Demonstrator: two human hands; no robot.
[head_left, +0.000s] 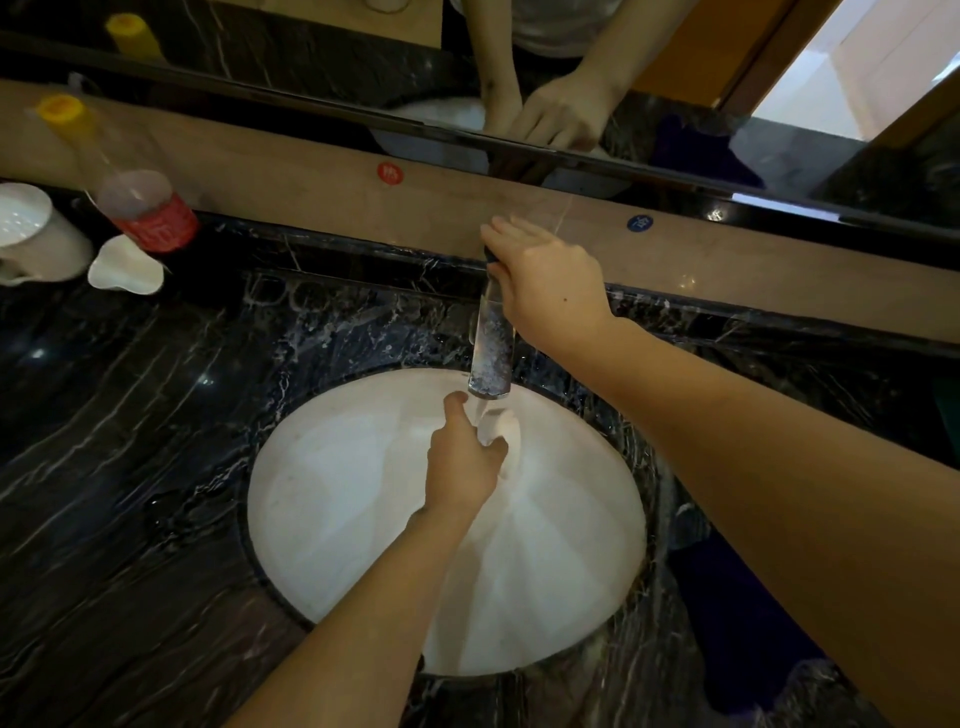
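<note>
Left hand (462, 462): fingers curled round a white cloth (508, 441), gripping it just under the spout.
Right hand (545, 280): fingers nearly straight, laid over the lever on top of the tap (491, 348). It presses the lever rather than clasping it, and I cannot tell whether the thumb hooks under.
Water: a thin stream seems to fall from the spout onto the cloth, though it is blurred.
Cloth: bunched in the left hand, over the back part of the basin (337, 493), touching the stream.
Tap: at the middle of the bench's back edge, with its spout reaching out over the basin.
Basin: white and round, sunk into the middle of the dark marble bench (130, 467).
Back left corner: a bottle (140, 202) with a yellow cap and red label. A white cup (31, 234) and a small white dish (124, 265) are just beside it.
Done: the cloth is in hand and under the tap, and the water appears to be on.
Left: probably soaking or rinsing the cloth through, shutting the tap with the right hand, then wringing the cloth over the basin.
</note>
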